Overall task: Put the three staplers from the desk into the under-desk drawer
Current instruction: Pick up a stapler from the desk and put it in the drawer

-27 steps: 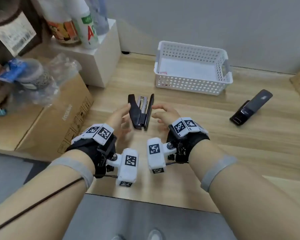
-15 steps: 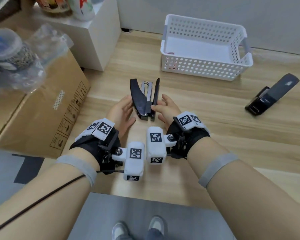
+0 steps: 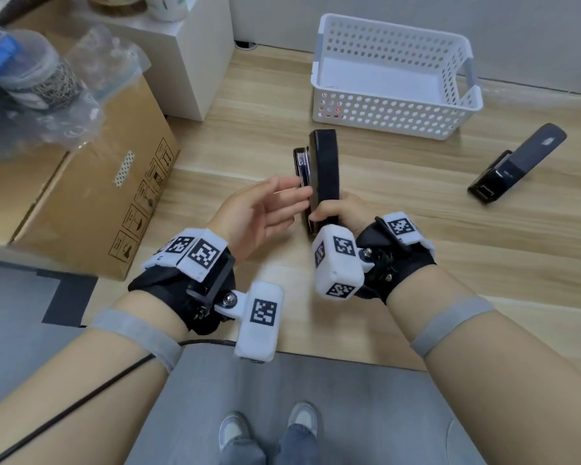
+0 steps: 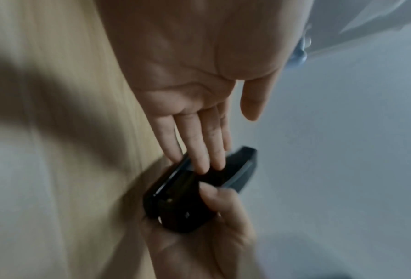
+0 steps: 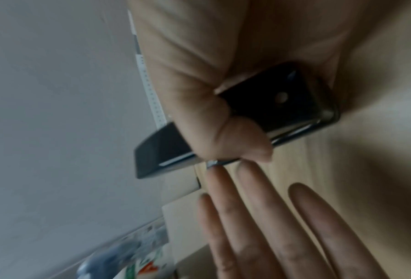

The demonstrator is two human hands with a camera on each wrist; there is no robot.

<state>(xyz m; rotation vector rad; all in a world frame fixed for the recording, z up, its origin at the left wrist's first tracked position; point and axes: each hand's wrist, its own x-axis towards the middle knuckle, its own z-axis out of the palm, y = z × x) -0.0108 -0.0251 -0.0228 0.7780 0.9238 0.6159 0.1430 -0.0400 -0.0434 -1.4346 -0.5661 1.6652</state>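
Note:
A black stapler (image 3: 322,169) is held above the wooden desk (image 3: 416,256), its long body pointing away from me. My right hand (image 3: 336,213) grips its near end, thumb and fingers curled round it (image 5: 283,102). My left hand (image 3: 265,213) is flat with straight fingers, and its fingertips (image 4: 204,162) touch the stapler's (image 4: 194,192) left side. A second black stapler (image 3: 514,162) lies propped open on the desk at the right. No third stapler and no drawer are in view.
A white perforated basket (image 3: 393,75) stands at the back of the desk. A cardboard box (image 3: 91,196) with plastic bags on top sits at the left, beside a white box (image 3: 188,62). The desk's front edge runs just below my wrists.
The stapler lay spread open on the desk between my hands. Now it is folded together and lifted, my right hand gripping its near end, my left hand flat against its side.

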